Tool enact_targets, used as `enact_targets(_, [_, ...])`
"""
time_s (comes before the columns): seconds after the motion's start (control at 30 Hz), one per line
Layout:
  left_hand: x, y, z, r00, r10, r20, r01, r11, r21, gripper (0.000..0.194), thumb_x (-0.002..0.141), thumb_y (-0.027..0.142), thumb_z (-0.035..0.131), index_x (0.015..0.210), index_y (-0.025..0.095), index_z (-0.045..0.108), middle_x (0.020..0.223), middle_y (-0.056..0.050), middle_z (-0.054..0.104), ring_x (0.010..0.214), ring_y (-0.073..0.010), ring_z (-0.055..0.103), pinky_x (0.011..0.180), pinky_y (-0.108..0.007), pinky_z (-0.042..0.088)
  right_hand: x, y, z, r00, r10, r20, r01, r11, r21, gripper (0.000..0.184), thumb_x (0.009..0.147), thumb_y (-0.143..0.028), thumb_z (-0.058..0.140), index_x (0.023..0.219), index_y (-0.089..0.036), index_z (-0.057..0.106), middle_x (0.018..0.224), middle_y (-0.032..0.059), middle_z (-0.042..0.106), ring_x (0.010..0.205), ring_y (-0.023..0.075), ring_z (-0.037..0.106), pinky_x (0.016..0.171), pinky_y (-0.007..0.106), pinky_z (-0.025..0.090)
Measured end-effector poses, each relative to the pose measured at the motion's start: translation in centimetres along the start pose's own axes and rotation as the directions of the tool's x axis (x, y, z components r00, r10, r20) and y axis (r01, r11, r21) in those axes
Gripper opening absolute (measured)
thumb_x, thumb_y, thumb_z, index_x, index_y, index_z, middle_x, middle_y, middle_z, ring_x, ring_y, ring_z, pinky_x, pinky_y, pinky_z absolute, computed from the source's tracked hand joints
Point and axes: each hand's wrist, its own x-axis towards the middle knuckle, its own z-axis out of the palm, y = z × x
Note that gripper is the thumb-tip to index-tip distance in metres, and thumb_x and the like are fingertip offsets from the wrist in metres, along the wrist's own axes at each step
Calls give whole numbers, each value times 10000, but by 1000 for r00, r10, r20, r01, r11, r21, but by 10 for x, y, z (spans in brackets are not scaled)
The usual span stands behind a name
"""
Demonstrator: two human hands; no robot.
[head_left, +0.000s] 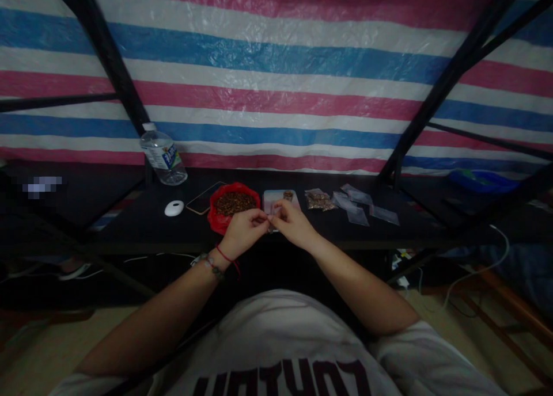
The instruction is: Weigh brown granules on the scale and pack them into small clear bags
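Note:
My left hand [246,230] and my right hand [294,225] meet at the table's front edge, fingertips pinched together. A small sliver that looks like clear plastic shows between them; the rest is covered by my fingers. Just behind my left hand is a red plastic bag [211,219], open at the top and full of small brown grains or beans [235,202]. Under and behind my right hand lies a flat pale tray or scale [273,195] with a small cup of brown bits [288,195] on it. A filled clear bag [318,200] sits to the right.
Several flat clear zip bags [358,214] lie farther right on the black table [138,226]. A large clear bottle [164,157] and a white oval object [174,208] stand left. Dark metal posts [417,91] flank a striped sheet [276,96]. A blue tray [484,181] is far right.

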Motion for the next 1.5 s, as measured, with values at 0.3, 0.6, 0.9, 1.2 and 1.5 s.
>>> enact_targets(0.3, [2,-8,7,996,-43,-79,44,999,13,172,770,333,600,673,193,573,589,0,668,545,-157,645,505,-239,481,3,17,4,918,-348,-191,281,909,-308,226,798,-114,539,988,-197,629,1242,128,531,991,214,581,858,380,490])
enact_targets(0.6, [-3,-3,3,977,212,-17,-200,946,256,162,823,323,557,782,183,630,785,-43,684,734,-180,646,685,-301,505,8,17,6,970,-234,67,244,939,-244,168,815,-131,564,821,-200,717,815,41,668,817,183,605,771,313,459])
enact_targets(0.9, [10,-24,-19,864,390,318,-502,712,491,645,780,343,646,1370,185,440,1352,-137,537,1242,-288,494,1067,-457,343,9,22,10,992,-127,22,129,981,-148,193,837,-246,565,918,-207,736,852,23,715,748,156,607,681,258,420])
enact_targets(1.2, [11,-30,-21,842,403,359,-536,710,457,788,670,438,744,1364,199,456,1330,-136,553,1260,-313,475,1126,-507,249,11,26,8,962,-111,251,111,994,14,149,787,-201,585,754,-175,728,711,-8,692,649,131,600,632,235,406])
enact_targets(1.5, [9,-19,-20,901,357,245,-432,786,442,563,713,425,699,1207,189,568,1135,-117,640,1056,-291,598,956,-420,445,26,40,-5,986,-162,50,155,981,117,156,790,-309,622,793,-176,704,829,49,695,812,183,633,782,317,480])
